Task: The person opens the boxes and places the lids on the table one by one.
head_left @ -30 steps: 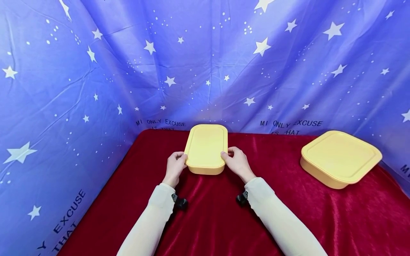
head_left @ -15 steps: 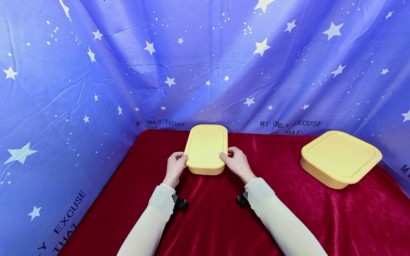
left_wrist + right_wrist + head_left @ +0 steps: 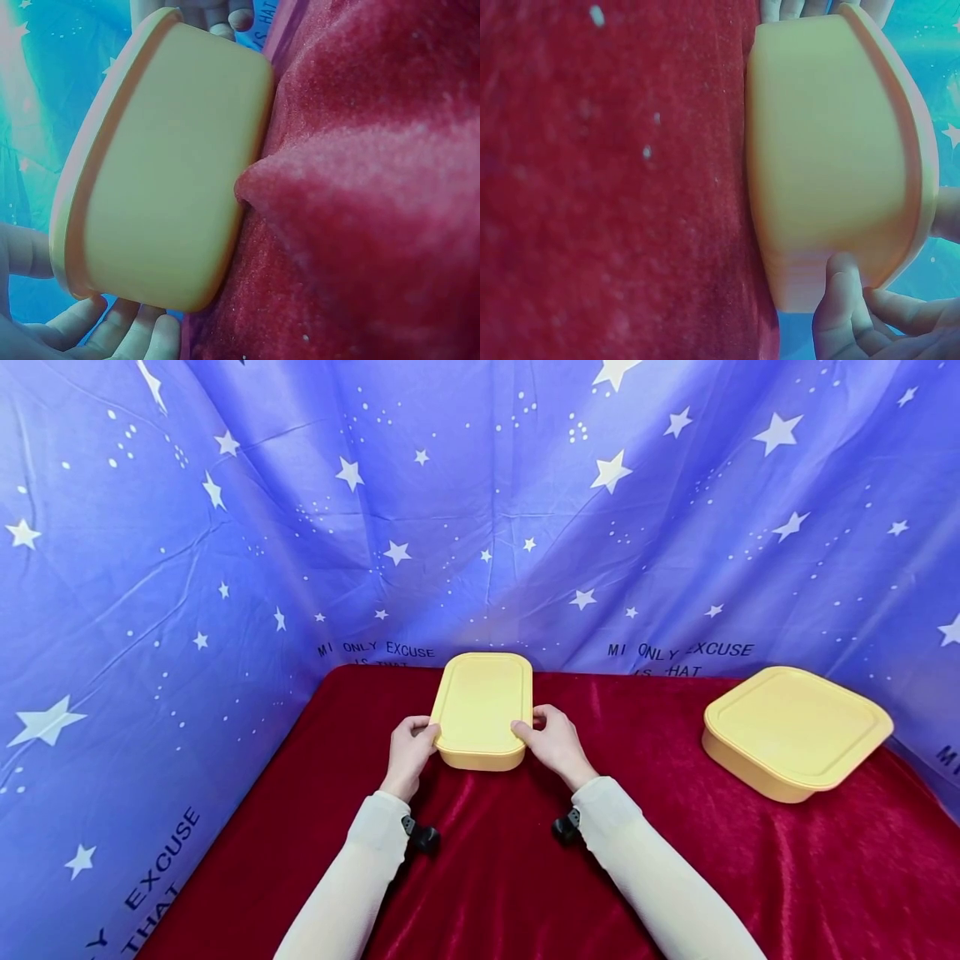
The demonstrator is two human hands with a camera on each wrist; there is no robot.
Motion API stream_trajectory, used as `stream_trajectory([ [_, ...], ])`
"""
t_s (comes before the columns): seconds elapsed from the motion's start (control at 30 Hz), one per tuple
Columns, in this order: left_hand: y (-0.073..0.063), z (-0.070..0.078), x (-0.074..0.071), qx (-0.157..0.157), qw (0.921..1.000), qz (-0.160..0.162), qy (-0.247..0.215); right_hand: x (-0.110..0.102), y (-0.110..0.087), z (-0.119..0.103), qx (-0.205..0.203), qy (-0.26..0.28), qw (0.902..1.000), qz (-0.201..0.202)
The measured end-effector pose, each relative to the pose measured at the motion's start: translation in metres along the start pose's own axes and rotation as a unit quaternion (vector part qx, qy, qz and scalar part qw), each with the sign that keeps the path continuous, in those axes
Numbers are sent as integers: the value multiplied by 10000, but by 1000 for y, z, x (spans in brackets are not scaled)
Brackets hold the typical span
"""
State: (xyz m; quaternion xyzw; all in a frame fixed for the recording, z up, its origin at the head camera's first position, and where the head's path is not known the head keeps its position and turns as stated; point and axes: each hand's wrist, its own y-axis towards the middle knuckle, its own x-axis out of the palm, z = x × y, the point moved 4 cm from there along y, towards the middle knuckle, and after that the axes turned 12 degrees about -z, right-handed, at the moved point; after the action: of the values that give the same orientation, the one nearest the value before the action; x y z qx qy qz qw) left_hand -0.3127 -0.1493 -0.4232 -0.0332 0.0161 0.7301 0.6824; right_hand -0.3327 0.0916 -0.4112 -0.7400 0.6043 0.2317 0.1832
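A yellow lidded food container [image 3: 486, 702] sits on the red cloth in the middle of the head view, its lid on. On its left side my left hand [image 3: 410, 753] grips the rim near the front corner, thumb at the lid's edge. My right hand [image 3: 557, 743] holds the opposite side, its thumb lying over the lid. In the left wrist view the left fingers [image 3: 112, 330] touch the box's side below the rim. The right wrist view has the right fingers [image 3: 840, 292] against the wall, under the lid's edge. The box's contents are hidden.
A second, wider yellow lidded container [image 3: 798, 727] stands on the red velvet cloth [image 3: 637, 727] at the right. Blue star-printed curtains [image 3: 480, 510] hang behind and to the left of the table. Small black wrist cameras sit at both cuffs.
My right thumb has slid slightly left, farther over the lid. The left hand and both containers have stayed in place.
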Motion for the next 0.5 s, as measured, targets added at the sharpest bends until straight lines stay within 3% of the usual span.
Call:
stream_trajectory([
  [0.5, 2, -2, 0, 30, 10000, 14, -37, 0, 0, 1, 3, 1, 10000, -5],
])
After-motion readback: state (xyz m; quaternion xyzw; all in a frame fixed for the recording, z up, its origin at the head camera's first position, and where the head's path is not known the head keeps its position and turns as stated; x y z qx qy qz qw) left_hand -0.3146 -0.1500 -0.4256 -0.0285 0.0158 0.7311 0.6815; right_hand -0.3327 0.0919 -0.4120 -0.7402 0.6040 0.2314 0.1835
